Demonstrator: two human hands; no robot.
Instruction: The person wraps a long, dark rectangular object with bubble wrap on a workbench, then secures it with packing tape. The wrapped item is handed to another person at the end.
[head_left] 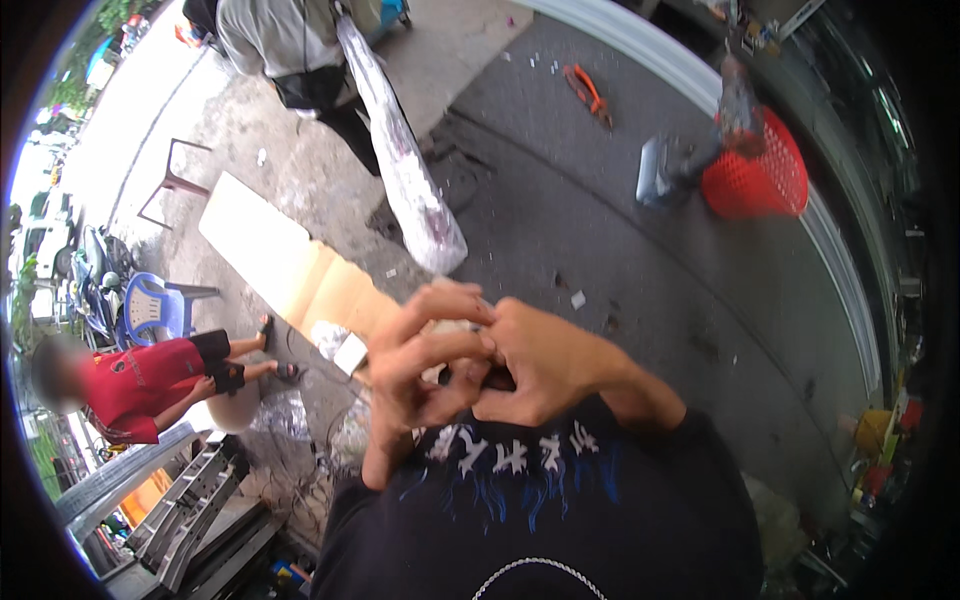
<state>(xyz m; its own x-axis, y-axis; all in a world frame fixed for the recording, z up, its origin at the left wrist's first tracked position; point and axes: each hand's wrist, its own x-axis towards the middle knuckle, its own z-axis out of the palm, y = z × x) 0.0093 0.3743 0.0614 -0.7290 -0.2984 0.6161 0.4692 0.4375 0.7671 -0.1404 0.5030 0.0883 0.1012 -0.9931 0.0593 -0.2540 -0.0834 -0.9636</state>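
Both my hands are raised close in front of my chest, fingers curled together. My left hand (pixel 420 365) and my right hand (pixel 545 365) pinch a small pale object (pixel 452 327) between their fingertips; most of it is hidden by the fingers, so I cannot tell what it is. My dark shirt with pale and blue print (pixel 530 500) fills the lower middle of the view.
A flat cardboard sheet (pixel 285 265) lies on the pavement. A person in grey holds a long clear plastic bag (pixel 405 170). A person in red (pixel 150 375) sits at left near a blue plastic chair (pixel 150 305). A red basket (pixel 765 175) and orange-handled cutters (pixel 590 95) lie on the grey floor.
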